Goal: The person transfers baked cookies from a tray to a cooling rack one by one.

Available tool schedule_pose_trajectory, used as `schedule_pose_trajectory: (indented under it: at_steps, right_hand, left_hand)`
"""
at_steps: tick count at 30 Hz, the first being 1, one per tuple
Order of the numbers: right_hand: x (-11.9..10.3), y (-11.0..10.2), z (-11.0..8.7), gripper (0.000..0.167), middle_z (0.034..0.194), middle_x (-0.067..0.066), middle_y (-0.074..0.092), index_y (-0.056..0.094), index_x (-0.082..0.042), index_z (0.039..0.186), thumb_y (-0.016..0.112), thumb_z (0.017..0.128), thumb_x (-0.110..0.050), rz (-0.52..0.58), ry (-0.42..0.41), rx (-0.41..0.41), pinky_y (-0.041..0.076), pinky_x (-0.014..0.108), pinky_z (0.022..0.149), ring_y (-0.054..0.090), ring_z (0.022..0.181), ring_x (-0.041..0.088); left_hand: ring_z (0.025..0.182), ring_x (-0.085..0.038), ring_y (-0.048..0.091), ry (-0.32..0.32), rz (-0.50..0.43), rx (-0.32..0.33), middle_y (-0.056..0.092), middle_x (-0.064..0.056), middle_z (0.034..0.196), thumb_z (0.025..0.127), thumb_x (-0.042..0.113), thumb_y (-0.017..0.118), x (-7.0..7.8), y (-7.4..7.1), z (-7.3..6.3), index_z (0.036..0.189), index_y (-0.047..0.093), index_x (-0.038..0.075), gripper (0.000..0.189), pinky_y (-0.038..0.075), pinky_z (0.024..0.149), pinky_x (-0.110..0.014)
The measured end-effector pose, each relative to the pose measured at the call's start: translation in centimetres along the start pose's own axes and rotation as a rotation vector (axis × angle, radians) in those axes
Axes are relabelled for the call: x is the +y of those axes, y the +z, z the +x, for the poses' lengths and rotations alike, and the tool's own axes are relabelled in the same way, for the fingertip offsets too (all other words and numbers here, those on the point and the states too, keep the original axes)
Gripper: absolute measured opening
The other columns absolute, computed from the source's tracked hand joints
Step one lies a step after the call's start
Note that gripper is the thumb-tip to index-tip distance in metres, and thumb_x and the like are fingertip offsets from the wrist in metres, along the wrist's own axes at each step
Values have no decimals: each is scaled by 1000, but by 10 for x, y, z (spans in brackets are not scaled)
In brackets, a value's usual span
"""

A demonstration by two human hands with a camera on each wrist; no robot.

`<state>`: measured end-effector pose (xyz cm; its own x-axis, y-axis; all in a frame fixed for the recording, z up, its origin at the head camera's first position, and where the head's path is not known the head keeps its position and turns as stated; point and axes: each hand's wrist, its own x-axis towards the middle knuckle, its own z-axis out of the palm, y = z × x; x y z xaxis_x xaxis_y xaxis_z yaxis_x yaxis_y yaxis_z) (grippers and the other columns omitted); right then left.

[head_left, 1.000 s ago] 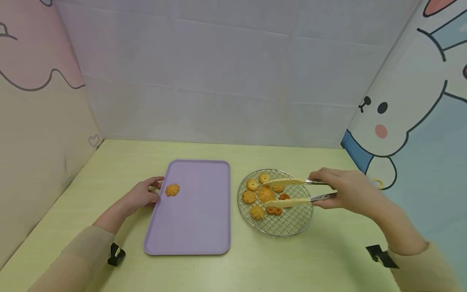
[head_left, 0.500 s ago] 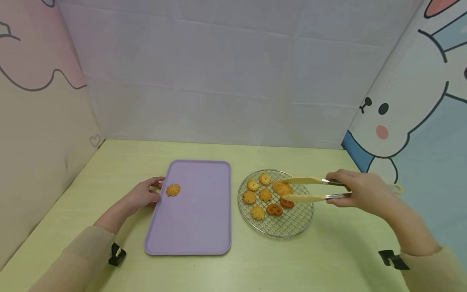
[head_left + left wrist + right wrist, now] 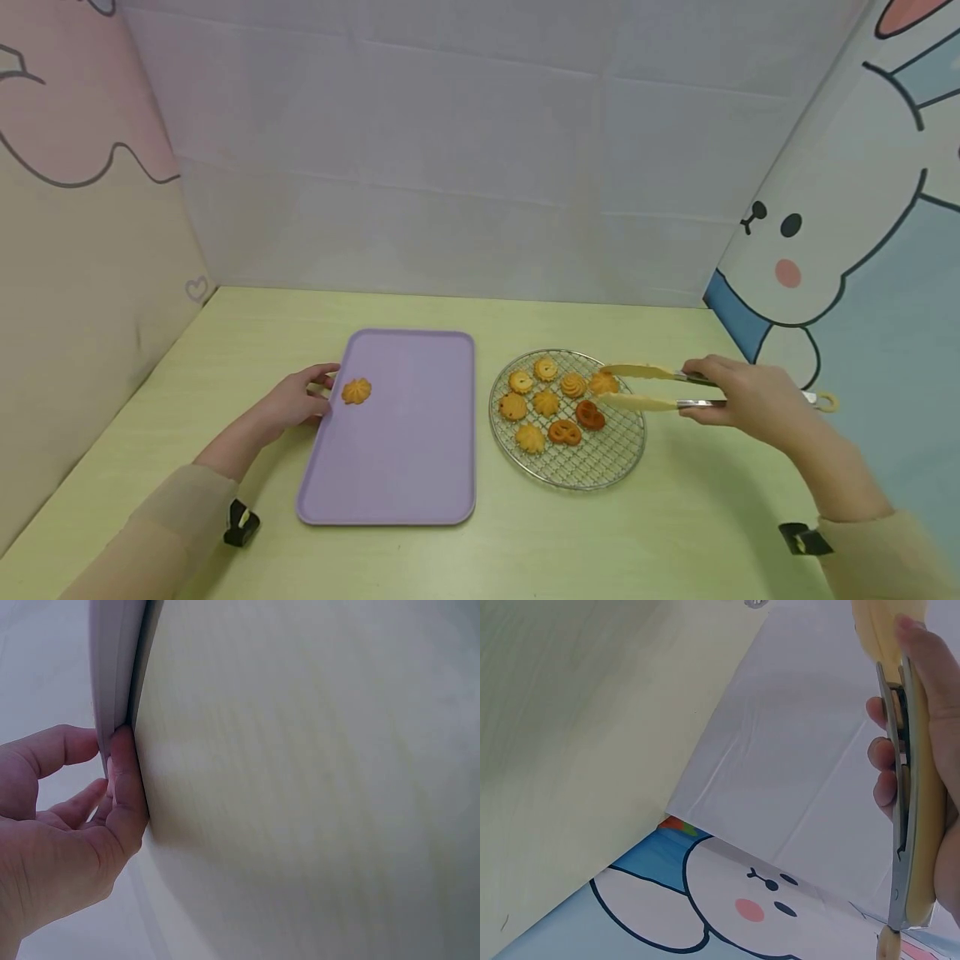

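My left hand (image 3: 296, 398) holds the left rim of the purple tray (image 3: 405, 433), its fingers and thumb about the edge in the left wrist view. A flower-shaped cookie (image 3: 356, 391) lies at the tray's upper left. My right hand (image 3: 761, 400) grips a pair of tongs (image 3: 701, 403) with pale yellow tips and metal handles. Between the tong tips, over the right part of a round wire rack (image 3: 611, 458), is another flower-shaped cookie (image 3: 603, 382). Whether the tips press on it I cannot tell. Two pretzels (image 3: 564, 432) and several other cookies (image 3: 546, 403) sit on the rack.
The tray and rack stand side by side on a pale yellow-green table (image 3: 525, 554). A white sheet (image 3: 465, 167) rises behind it. Cartoon-printed panels (image 3: 900, 350) bound the left and right sides.
My right hand has moved right with the tongs. The flower-shaped cookie between the tips has shifted right and looks lower, uncovering cookies beneath. My left hand has stayed at the tray.
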<state>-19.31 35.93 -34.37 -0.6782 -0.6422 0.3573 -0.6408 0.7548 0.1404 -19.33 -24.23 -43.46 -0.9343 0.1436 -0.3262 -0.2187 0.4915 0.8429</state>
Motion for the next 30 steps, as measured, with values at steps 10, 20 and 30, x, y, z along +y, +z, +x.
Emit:
schedule_pose_trajectory:
  at_steps: [10, 20, 30]
  right_hand:
    - [1, 25, -6, 51, 79, -4, 64, 64, -11, 100, 84, 61, -38, -34, 97, -65, 35, 22, 40, 46, 50, 2]
    - [-2, 39, -2, 50, 83, 1, 66, 65, -9, 100, 83, 64, -39, -65, 134, -98, 39, 28, 40, 54, 51, 10]
    - [0, 43, -1, 51, 84, 0, 65, 65, -10, 102, 82, 65, -42, -92, 152, -134, 37, 30, 40, 52, 49, 10]
  left_hand:
    - [94, -24, 52, 8, -7, 1, 36, -22, 128, 79, -3, 57, -2, 0, 1, 147, 24, -1, 75, 54, 70, -31]
    - [93, -24, 53, 11, -11, 7, 37, -23, 127, 79, -3, 57, -3, 0, 1, 146, 25, -2, 74, 55, 70, -31]
    - [92, -23, 54, 24, -19, 3, 37, -23, 126, 79, -4, 57, -1, -1, 0, 146, 25, -3, 74, 55, 70, -31]
